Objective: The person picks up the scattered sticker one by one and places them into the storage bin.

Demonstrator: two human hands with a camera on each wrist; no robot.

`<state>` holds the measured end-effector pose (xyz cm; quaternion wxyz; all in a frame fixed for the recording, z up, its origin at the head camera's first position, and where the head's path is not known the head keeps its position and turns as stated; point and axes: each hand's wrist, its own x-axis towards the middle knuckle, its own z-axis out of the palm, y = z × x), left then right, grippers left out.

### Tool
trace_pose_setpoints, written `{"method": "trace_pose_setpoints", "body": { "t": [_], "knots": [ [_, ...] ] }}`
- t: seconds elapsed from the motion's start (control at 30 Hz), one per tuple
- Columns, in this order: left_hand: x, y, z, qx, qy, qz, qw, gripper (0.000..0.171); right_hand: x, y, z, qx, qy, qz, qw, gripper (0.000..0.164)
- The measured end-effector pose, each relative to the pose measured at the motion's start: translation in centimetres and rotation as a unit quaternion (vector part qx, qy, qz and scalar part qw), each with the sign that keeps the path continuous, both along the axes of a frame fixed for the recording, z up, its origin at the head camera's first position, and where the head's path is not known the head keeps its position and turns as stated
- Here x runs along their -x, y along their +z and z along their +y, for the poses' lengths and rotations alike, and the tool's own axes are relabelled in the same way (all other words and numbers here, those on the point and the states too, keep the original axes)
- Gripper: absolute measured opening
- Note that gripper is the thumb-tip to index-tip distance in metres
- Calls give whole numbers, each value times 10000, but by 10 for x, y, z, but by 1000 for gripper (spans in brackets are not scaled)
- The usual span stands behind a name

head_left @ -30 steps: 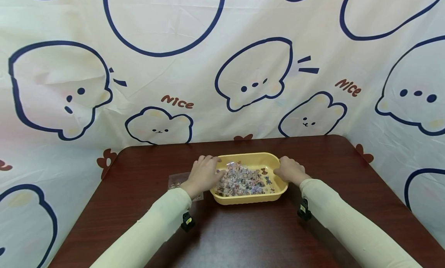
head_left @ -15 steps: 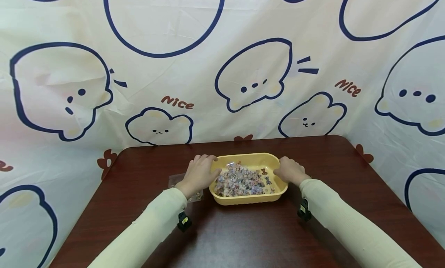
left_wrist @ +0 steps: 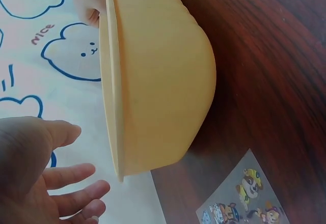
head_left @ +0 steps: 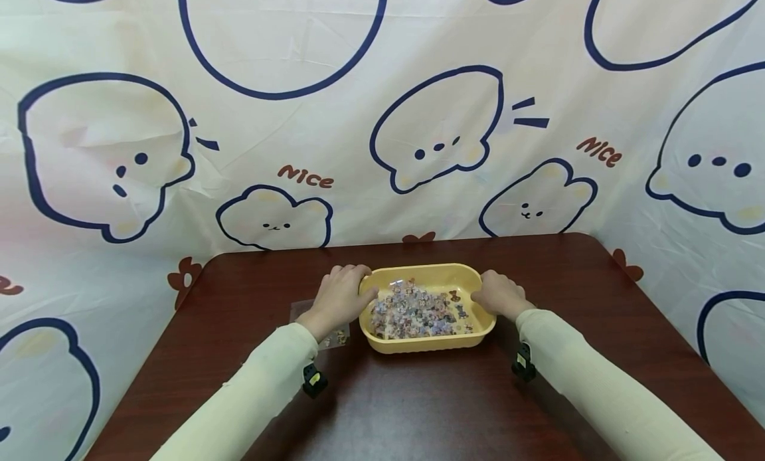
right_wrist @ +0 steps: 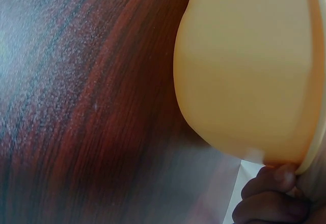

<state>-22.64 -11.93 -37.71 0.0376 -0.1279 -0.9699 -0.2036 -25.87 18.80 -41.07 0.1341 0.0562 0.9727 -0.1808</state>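
A yellow plastic tray point(head_left: 427, 346) stands on the dark wooden table, heaped with small multicoloured cut-out stickers point(head_left: 415, 311). At its right end, my right hand point(head_left: 503, 293) grips the rim; the right wrist view shows curled fingers point(right_wrist: 270, 186) tucked below the rim. My left hand point(head_left: 337, 296) is beside the tray's left end. In the left wrist view, its loosely spread fingers point(left_wrist: 76, 199) are apart from the rim and hold nothing. Partly hidden under the left forearm lies a clear sheet point(head_left: 336, 339) printed with cartoon dogs.
The brown table point(head_left: 418, 408) has rounded far corners. A pale cloth point(head_left: 346, 129) with blue cartoon outlines hangs behind it and along both sides. Each sleeve carries a small black device, one on the left wrist point(head_left: 313, 380) and one on the right point(head_left: 523, 363).
My left hand has shifted slightly left, away from the tray's contents, uncovering more of its left rim. The right hand and the tray have stayed nearly in place.
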Motion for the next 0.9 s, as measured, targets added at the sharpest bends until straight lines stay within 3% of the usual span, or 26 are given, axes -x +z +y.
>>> {"method": "trace_pose_setpoints", "body": {
  "t": [0.47, 0.9],
  "knots": [
    [0, 3, -7, 53, 123, -30, 9999, 41, 0, 0, 1, 15, -19, -19, 10000, 38],
    [2, -1, -30, -18, 253, -134, 9996, 42, -1, -1, 1, 99, 25, 64, 9999, 35]
  ]
}}
